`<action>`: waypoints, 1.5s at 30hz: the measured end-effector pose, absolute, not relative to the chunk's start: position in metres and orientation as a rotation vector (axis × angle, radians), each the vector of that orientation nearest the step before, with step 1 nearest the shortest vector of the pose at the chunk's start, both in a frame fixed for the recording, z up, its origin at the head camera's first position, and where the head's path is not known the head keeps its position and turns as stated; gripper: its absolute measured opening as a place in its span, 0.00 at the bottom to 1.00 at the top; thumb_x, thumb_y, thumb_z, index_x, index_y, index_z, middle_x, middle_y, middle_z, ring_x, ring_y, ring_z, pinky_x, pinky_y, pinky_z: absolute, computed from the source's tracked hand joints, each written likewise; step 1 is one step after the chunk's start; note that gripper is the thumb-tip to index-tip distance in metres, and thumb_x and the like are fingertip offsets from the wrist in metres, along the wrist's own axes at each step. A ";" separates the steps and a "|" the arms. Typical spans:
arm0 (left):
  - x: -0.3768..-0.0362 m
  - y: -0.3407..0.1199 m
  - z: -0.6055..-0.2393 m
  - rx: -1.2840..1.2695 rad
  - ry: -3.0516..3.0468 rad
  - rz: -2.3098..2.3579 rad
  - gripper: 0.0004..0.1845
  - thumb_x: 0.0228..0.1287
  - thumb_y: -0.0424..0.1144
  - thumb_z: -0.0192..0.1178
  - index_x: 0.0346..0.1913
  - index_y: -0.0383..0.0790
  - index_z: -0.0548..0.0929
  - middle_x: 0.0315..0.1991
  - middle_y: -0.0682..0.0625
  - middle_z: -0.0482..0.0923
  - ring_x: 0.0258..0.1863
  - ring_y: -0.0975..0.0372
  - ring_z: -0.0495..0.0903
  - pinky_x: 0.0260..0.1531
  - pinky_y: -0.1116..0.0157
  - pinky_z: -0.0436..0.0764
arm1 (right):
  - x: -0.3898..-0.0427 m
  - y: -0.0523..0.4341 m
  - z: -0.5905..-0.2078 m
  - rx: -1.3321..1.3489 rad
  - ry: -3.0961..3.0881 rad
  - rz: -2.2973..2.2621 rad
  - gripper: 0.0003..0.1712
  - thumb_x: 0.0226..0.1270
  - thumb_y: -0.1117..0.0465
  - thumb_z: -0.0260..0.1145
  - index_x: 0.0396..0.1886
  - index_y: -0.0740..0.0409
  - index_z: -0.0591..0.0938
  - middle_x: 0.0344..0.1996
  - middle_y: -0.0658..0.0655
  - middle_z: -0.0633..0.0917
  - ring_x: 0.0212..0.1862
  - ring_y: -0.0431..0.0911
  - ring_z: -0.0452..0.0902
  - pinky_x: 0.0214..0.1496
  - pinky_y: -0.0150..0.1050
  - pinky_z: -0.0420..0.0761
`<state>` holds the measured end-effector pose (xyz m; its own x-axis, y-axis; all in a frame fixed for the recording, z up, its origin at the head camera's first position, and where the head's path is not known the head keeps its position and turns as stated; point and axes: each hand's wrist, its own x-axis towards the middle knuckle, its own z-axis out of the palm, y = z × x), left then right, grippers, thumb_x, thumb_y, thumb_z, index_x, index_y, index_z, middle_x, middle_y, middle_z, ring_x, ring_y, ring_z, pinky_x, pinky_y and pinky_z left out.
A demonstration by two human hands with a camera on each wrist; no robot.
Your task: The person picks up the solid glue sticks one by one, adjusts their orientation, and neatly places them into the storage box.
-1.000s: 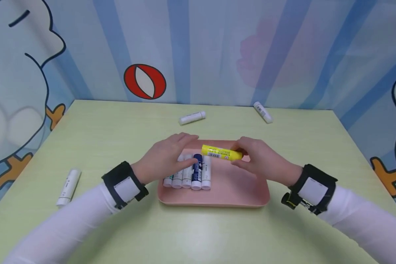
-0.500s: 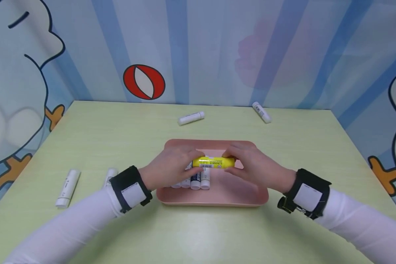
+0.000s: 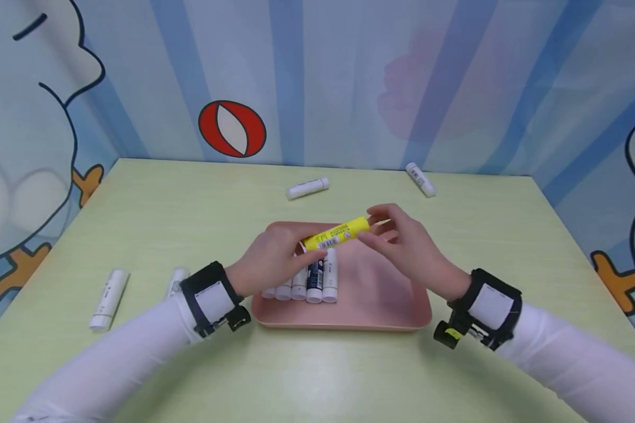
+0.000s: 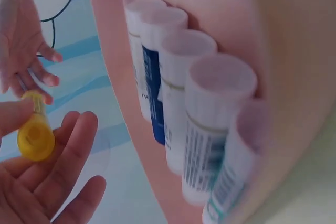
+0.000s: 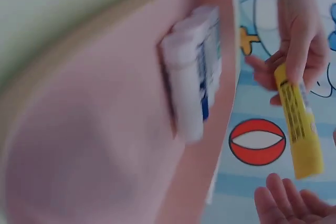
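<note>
My left hand (image 3: pixel 268 262) pinches one end of a yellow glue stick (image 3: pixel 337 234) between thumb and fingers, above the pink tray (image 3: pixel 381 308). The stick tilts up toward the right. Close to its other end is my right hand (image 3: pixel 411 251), fingers spread and relaxed; the right wrist view shows a gap between those fingertips (image 5: pixel 275 182) and the yellow tube. Lying side by side in the tray's left part are several glue sticks, among them a dark blue one (image 3: pixel 314 283) and a white one (image 3: pixel 330 277) at the row's right end. My left hand partly covers the row.
Two white glue sticks lie behind the tray, one in the middle (image 3: pixel 308 188) and one farther right (image 3: pixel 420 180). On the left lies another white stick (image 3: pixel 109 299), with one more (image 3: pixel 176 281) partly behind my left wrist. A printed curtain (image 3: pixel 338 82) stands behind the table.
Earlier the right hand held the yellow glue stick, then both hands gripped its ends. Now the right hand has let go, and the stick has risen and tilted in the left hand.
</note>
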<state>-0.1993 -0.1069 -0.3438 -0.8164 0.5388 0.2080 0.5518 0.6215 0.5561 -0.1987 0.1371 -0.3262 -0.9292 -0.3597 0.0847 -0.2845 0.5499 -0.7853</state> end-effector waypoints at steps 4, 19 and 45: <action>-0.199 -0.104 -0.345 -0.819 -2.824 -1.099 0.23 0.65 0.43 0.64 0.63 0.44 0.78 0.45 0.52 0.82 0.32 0.62 0.74 0.31 0.68 0.77 | -0.200 0.128 -0.329 -0.311 2.380 -1.621 0.30 0.75 0.52 0.56 0.67 0.68 0.64 0.56 0.67 0.76 0.54 0.56 0.76 0.53 0.46 0.79; -0.187 -0.089 -0.346 -0.848 -2.707 -0.978 0.19 0.62 0.46 0.67 0.54 0.45 0.84 0.24 0.58 0.80 0.18 0.67 0.70 0.18 0.70 0.70 | -0.193 0.106 -0.336 0.069 2.136 -1.990 0.26 0.75 0.50 0.56 0.62 0.65 0.70 0.53 0.63 0.77 0.53 0.51 0.78 0.53 0.38 0.79; -0.199 -0.166 -0.361 -0.346 -3.240 -0.561 0.38 0.66 0.54 0.60 0.68 0.31 0.63 0.51 0.37 0.77 0.44 0.49 0.79 0.40 0.54 0.81 | -0.224 0.171 -0.334 -0.337 2.622 -1.233 0.22 0.74 0.60 0.57 0.60 0.66 0.63 0.36 0.64 0.81 0.39 0.56 0.80 0.41 0.44 0.79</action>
